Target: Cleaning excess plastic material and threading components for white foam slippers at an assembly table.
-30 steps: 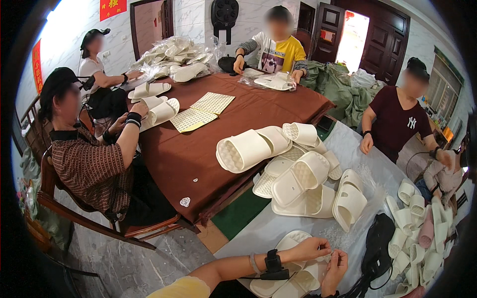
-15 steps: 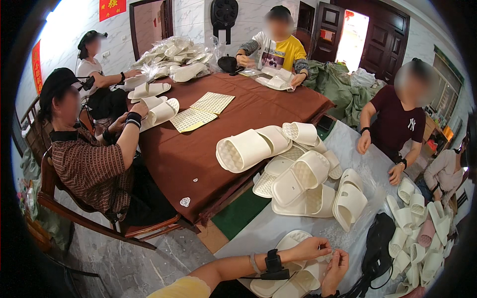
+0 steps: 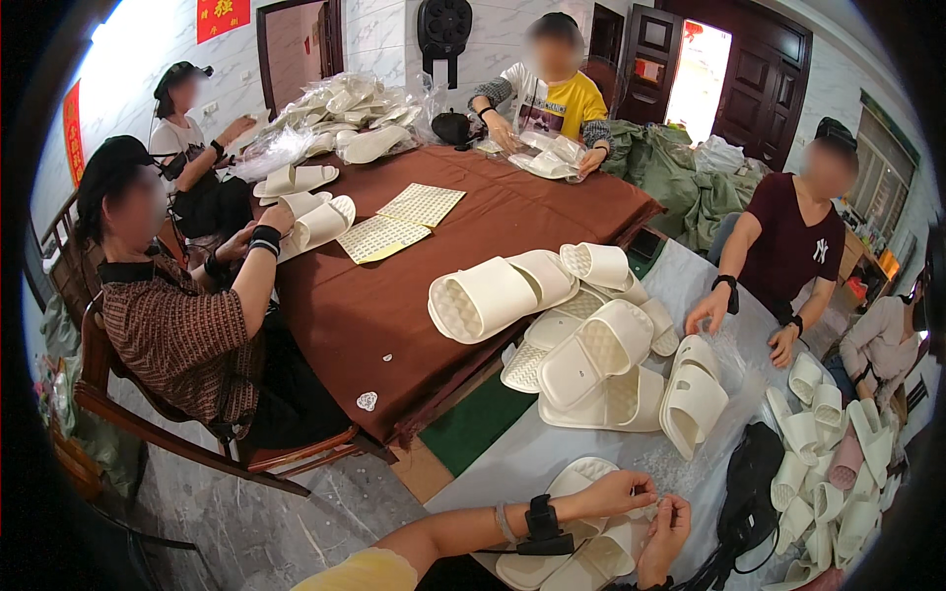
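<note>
Fingers [image 3: 645, 490] of left hand [image 3: 616, 492] pinched on something small, too tiny to make out, right over pair of cream foam slippers [image 3: 581, 552] lying on grey surface [image 3: 512, 463] at bottom edge. Right hand [image 3: 665, 537] just beside, fingers curled in, tips meeting left ones; held or not, cannot tell. Black wrist strap [image 3: 540, 525] on left forearm. Further out: heap of same cream slippers [image 3: 591, 345], black bag [image 3: 754, 483], brown-clothed table [image 3: 443, 256] with yellow sheets [image 3: 399, 222].

Both hands, left hand [image 3: 616, 491] and right hand [image 3: 665, 532], pinch over cream slippers [image 3: 581, 552].
</note>
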`<control>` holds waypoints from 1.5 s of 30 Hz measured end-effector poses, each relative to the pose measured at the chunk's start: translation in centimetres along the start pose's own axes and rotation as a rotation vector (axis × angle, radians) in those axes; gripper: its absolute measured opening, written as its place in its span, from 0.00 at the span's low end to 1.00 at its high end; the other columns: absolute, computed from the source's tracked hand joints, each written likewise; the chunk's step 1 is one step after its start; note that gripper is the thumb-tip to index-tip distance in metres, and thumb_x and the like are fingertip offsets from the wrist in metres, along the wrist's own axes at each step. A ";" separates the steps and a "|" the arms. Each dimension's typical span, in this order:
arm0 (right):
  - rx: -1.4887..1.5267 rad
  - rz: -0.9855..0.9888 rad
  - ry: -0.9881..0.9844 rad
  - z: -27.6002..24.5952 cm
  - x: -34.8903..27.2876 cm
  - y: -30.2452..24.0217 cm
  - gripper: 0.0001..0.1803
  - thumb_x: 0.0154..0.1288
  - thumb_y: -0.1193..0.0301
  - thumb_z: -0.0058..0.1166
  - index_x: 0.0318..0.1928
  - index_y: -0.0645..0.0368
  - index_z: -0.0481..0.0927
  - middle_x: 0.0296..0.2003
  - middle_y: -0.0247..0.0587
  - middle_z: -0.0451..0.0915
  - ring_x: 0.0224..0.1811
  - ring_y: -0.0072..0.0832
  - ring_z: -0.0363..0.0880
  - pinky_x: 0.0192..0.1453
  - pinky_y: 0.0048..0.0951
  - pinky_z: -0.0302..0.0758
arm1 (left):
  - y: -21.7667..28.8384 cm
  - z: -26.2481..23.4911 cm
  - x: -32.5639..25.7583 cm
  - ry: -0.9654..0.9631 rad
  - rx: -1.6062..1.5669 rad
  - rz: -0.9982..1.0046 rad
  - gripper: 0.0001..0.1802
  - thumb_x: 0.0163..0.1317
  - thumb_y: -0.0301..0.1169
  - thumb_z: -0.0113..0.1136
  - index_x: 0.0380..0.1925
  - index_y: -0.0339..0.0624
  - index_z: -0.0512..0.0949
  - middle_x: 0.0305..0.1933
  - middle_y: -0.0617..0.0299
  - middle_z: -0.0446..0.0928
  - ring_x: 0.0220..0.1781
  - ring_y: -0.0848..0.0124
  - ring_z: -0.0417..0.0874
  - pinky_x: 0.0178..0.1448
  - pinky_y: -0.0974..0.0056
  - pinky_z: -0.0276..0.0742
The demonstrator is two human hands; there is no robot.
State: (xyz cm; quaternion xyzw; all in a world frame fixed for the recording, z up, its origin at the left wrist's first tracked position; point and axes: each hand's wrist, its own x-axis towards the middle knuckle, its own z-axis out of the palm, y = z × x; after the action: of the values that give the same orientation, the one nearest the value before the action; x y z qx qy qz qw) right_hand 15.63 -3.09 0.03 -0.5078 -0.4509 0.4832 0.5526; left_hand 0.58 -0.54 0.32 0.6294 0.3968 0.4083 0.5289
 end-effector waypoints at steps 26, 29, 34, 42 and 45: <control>-0.029 -0.015 -0.013 0.2 -0.2 -0.3 0.06 0.64 0.71 0.46 0.37 0.60 0.70 0.21 0.26 0.64 0.16 0.09 0.55 0.18 0.13 0.53 | -0.6 0.1 0.1 0.006 -0.023 0.010 0.13 0.59 0.37 0.53 0.31 0.36 0.74 0.27 0.59 0.76 0.29 0.74 0.72 0.35 0.67 0.68; -0.041 0.006 -0.007 0.2 -0.2 -0.4 0.06 0.64 0.71 0.46 0.37 0.60 0.70 0.21 0.26 0.64 0.16 0.09 0.55 0.18 0.13 0.52 | -0.5 0.1 0.0 0.007 -0.024 0.014 0.13 0.59 0.37 0.53 0.31 0.36 0.74 0.26 0.59 0.76 0.29 0.73 0.72 0.35 0.67 0.68; -0.007 -0.024 -0.006 0.2 -0.1 -0.3 0.06 0.64 0.70 0.47 0.36 0.61 0.70 0.21 0.26 0.64 0.16 0.10 0.55 0.18 0.13 0.53 | -0.3 0.0 0.1 0.003 -0.007 -0.006 0.13 0.59 0.38 0.54 0.31 0.36 0.74 0.26 0.59 0.76 0.29 0.73 0.72 0.35 0.67 0.68; 0.015 -0.007 0.006 0.2 -0.2 -0.2 0.07 0.64 0.70 0.47 0.36 0.60 0.70 0.20 0.25 0.64 0.16 0.10 0.55 0.18 0.13 0.53 | -0.5 0.1 0.0 0.005 -0.007 0.002 0.13 0.59 0.37 0.53 0.32 0.36 0.74 0.27 0.58 0.76 0.30 0.72 0.74 0.36 0.67 0.69; 0.003 -0.012 0.000 0.2 -0.1 -0.2 0.06 0.64 0.70 0.47 0.36 0.60 0.70 0.19 0.25 0.63 0.16 0.10 0.54 0.18 0.14 0.53 | -0.7 0.2 0.1 0.005 -0.018 0.010 0.13 0.59 0.37 0.53 0.32 0.36 0.74 0.27 0.58 0.76 0.30 0.72 0.74 0.36 0.67 0.69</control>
State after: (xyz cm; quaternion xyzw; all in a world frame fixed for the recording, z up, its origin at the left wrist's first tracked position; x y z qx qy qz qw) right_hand 15.48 -3.20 0.19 -0.5044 -0.4531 0.4807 0.5561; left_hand 0.70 -0.42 -0.41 0.6258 0.3911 0.4160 0.5313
